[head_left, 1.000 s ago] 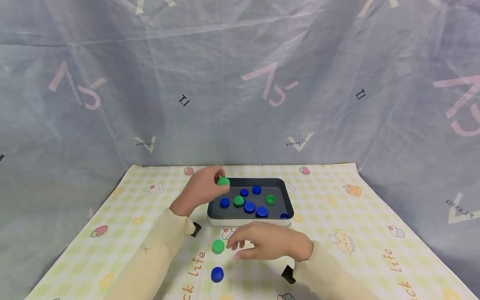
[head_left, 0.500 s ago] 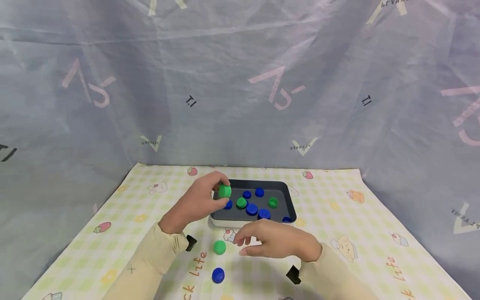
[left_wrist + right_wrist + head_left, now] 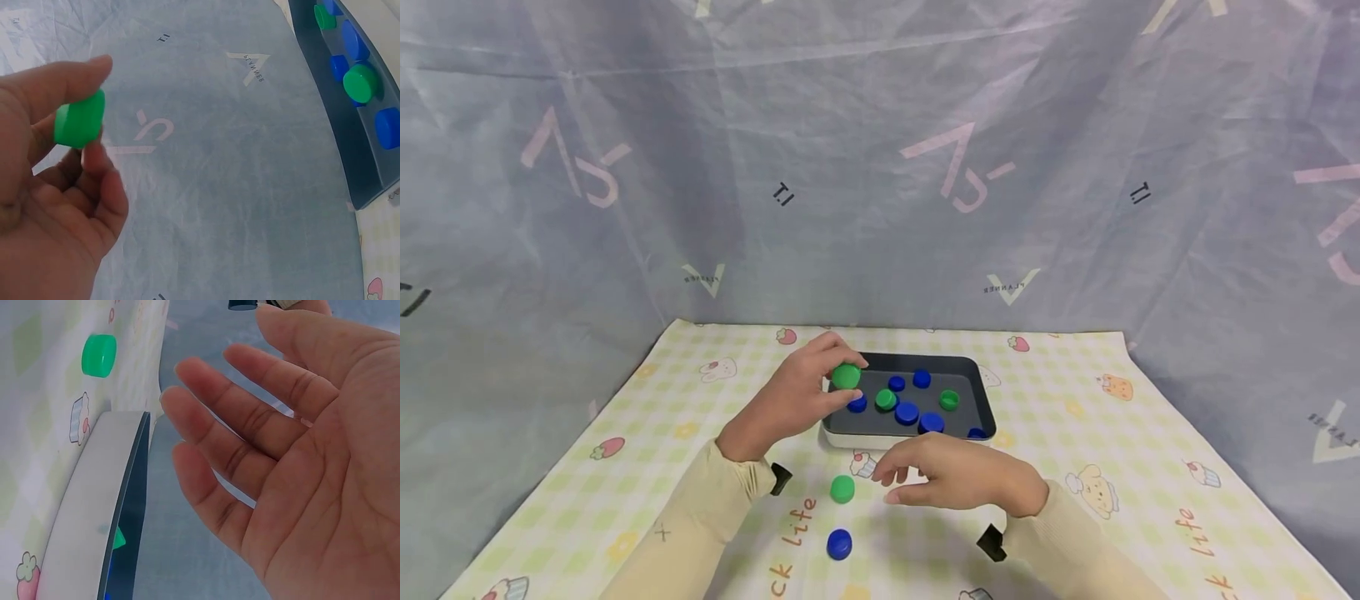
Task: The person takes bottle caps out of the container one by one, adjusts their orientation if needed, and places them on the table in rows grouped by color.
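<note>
My left hand pinches a green bottle cap between thumb and fingers, over the left end of a dark-lined tray. In the tray lie several blue caps and two green ones, one green cap with its hollow side up and another green cap leaning on a blue one. My right hand hovers with relaxed fingers in front of the tray, holding nothing. Left of its fingertips a green cap rests on the cloth, and nearer me lies a blue cap.
A checked, cartoon-printed cloth covers the table. Grey fabric hangs behind the table and along both sides. The tray's pale outer wall rises from the cloth beside my right hand.
My left hand has kept its pinch on the green cap, lowering and turning it slightly. The right hand has barely moved relative to the tray. The head view has shifted a little.
</note>
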Available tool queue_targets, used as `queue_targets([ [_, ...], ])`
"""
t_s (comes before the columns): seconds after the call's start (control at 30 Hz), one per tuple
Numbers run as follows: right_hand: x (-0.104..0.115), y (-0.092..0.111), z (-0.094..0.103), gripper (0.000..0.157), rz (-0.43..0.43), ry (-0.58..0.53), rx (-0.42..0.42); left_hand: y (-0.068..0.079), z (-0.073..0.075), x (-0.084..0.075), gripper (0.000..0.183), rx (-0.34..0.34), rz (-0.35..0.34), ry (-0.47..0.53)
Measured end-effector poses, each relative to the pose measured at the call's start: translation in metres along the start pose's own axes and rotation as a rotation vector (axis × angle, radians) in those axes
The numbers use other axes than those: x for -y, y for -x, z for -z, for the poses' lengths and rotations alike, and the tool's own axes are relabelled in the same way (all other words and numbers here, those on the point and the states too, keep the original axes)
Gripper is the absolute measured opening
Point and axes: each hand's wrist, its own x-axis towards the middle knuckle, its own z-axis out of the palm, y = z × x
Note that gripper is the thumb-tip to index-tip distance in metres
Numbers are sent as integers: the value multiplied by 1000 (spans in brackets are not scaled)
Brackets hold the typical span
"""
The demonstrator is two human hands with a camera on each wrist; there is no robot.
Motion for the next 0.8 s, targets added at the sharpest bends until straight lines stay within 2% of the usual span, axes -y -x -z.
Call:
queue_targets([
  [0.13, -1, 0, 0, 27, -4, 1, -2, -1, 0, 1, 29, 21, 20, 5],
  [0.3, -1, 0, 1, 26, -5, 0, -6, 0, -1, -1, 33, 83, 112, 76],
  [0.53, 0, 0, 1, 23, -6, -9, -25, -1, -6, -2, 28, 229, 244, 210],
  [0.63, 1, 0, 1, 23, -6, -16, -13, -1, -9, -1, 28, 271, 248, 203],
  [0.8, 1, -1, 1, 24, -9, -11, -13, -1, -13, 3, 29, 275, 226, 122],
])
